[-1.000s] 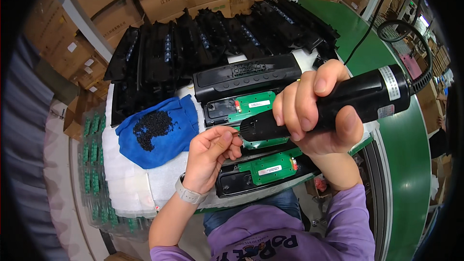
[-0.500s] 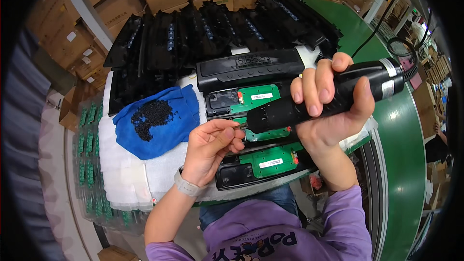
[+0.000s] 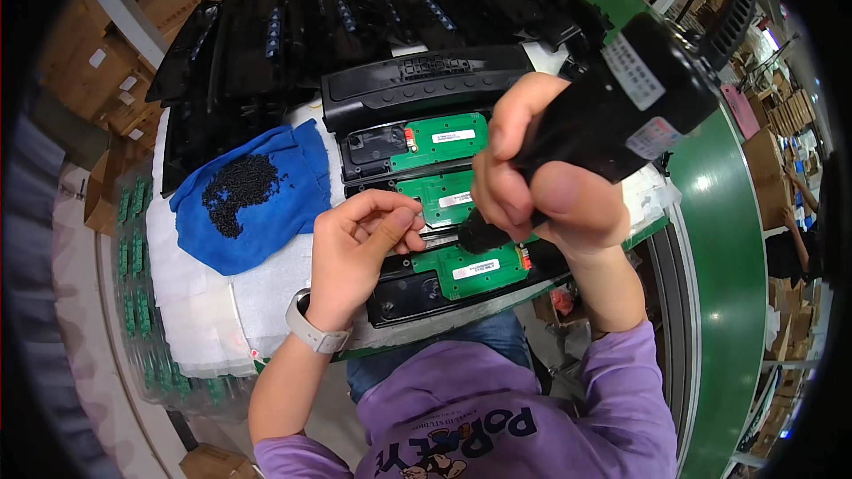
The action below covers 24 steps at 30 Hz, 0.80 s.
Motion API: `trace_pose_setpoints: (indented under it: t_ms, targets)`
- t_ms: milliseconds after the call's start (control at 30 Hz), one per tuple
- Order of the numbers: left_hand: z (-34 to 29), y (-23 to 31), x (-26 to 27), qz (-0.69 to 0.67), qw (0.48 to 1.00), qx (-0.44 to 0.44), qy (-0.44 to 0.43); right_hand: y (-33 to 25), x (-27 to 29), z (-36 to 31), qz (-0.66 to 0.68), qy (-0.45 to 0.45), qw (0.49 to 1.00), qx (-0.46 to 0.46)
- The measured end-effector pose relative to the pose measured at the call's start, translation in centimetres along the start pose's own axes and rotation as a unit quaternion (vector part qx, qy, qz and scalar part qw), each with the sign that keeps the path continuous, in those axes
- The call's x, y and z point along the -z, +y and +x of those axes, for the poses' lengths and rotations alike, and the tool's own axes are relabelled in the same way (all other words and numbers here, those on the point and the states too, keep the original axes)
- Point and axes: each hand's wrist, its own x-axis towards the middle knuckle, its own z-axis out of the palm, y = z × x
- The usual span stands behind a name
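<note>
My right hand (image 3: 577, 204) is wrapped round a black electric screwdriver (image 3: 612, 98), whose nose points down at the upper edge of the nearest green circuit board (image 3: 475, 277). Its bit tip cannot be made out. Beside that nose, my left hand (image 3: 351, 244) has its thumb and fingertips pinched together over the black housings; anything between them is too small to name. Behind lie a middle circuit board (image 3: 430, 188), partly covered by my hands, and a far circuit board (image 3: 457, 137), each in a black plastic housing. To the left, small black screws (image 3: 235, 193) are heaped on a blue cloth (image 3: 304, 168).
A closed black casing (image 3: 417, 84) with a row of buttons lies behind the boards. Several black plastic shells (image 3: 355, 18) line the table's back. Clear trays of small green boards (image 3: 138, 257) stand at left. A cable (image 3: 732, 18) runs from the screwdriver; a green surface (image 3: 723, 284) curves along the right.
The screwdriver has swung from nearly level, its bit at my left fingertips, to pointing down at the boards. My left fingers have come away from the bit. The whole view has shifted slightly.
</note>
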Motion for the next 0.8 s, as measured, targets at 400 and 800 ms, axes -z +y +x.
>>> trace_pose_setpoints:
  t_ms: [400, 800]
  targets:
    - [-0.3, 0.1, -0.5, -0.011, 1.0, -0.017, -0.012, 0.7, -1.4, 0.6, -0.034, 0.038, 0.998, -0.048]
    - [-0.3, -0.1, -0.7, 0.014, 0.993, -0.107, -0.036, 2.0, -1.3, 0.8, -0.18, -0.018, 0.978, 0.107]
